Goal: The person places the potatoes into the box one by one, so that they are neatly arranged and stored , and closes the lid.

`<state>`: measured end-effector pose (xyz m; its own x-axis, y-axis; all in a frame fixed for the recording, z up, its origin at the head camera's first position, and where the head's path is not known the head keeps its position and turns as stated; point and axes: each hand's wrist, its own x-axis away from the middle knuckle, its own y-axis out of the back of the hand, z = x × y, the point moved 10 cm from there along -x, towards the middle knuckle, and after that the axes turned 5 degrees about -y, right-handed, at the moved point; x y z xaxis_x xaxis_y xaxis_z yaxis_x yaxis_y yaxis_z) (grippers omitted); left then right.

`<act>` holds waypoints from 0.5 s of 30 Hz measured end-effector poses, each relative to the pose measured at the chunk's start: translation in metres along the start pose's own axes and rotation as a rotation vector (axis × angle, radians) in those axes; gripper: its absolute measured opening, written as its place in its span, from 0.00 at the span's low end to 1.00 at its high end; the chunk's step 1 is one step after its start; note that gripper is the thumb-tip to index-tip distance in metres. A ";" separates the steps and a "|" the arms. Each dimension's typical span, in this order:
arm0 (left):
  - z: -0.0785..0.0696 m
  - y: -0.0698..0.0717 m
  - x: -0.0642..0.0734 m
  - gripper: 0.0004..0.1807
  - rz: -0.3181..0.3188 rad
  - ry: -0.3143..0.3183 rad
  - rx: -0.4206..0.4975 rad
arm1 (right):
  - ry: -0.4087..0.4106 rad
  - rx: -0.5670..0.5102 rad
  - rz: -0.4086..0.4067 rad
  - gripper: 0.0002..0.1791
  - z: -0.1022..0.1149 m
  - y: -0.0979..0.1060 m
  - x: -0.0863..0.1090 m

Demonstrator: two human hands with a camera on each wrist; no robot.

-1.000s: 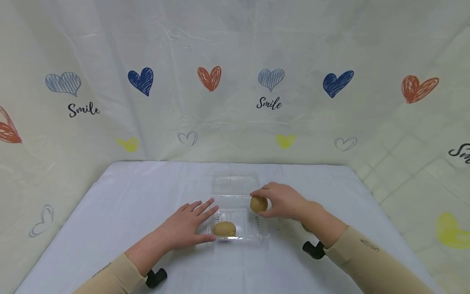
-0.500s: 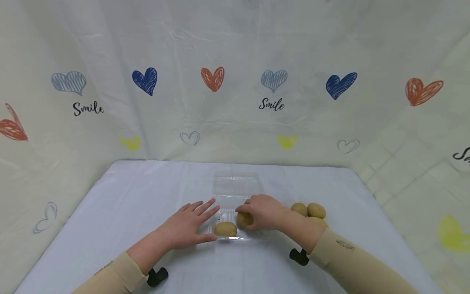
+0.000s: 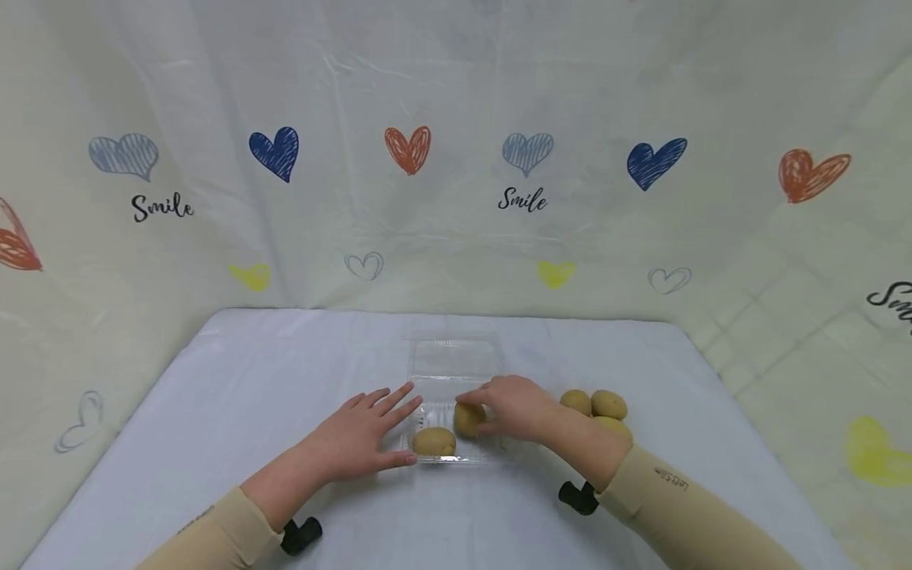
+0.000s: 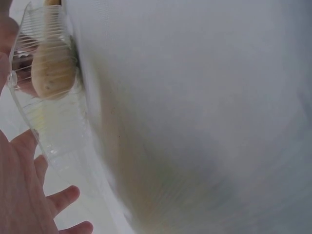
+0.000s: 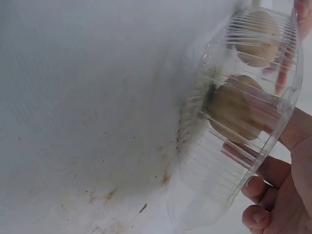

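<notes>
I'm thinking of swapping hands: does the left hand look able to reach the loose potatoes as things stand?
Probably not easily: the box, right hand and right forearm lie between the left hand and the loose potatoes.

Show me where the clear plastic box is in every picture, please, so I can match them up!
Head view: the clear plastic box is open, below the middle.
Left wrist view: the clear plastic box is at the upper left.
Right wrist view: the clear plastic box slants down the right side.
Shared landmark: a potato inside it shows in all three.
</notes>
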<state>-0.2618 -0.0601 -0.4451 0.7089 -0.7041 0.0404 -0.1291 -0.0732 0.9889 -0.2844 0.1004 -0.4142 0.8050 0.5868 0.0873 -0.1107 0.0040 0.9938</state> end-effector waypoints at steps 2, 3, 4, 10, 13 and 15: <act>0.000 0.001 0.001 0.50 -0.001 0.000 0.001 | -0.020 -0.031 0.000 0.27 -0.001 0.001 0.000; 0.000 0.001 0.001 0.50 -0.002 -0.001 0.003 | -0.032 -0.045 0.001 0.26 -0.002 0.001 0.000; 0.000 0.001 0.001 0.50 -0.004 -0.002 0.003 | -0.046 -0.059 0.003 0.26 -0.002 0.001 0.000; 0.000 0.001 0.001 0.49 -0.001 -0.001 0.026 | -0.156 -0.119 0.023 0.26 -0.008 -0.003 -0.002; 0.000 0.001 0.001 0.49 0.004 0.000 0.032 | -0.206 -0.156 0.029 0.26 -0.011 -0.006 -0.005; -0.001 0.001 0.001 0.49 0.005 -0.002 0.039 | -0.230 -0.180 0.032 0.26 -0.012 -0.007 -0.007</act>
<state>-0.2610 -0.0602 -0.4440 0.7070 -0.7057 0.0453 -0.1594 -0.0966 0.9825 -0.2961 0.1062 -0.4229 0.9081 0.3904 0.1515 -0.2228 0.1441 0.9642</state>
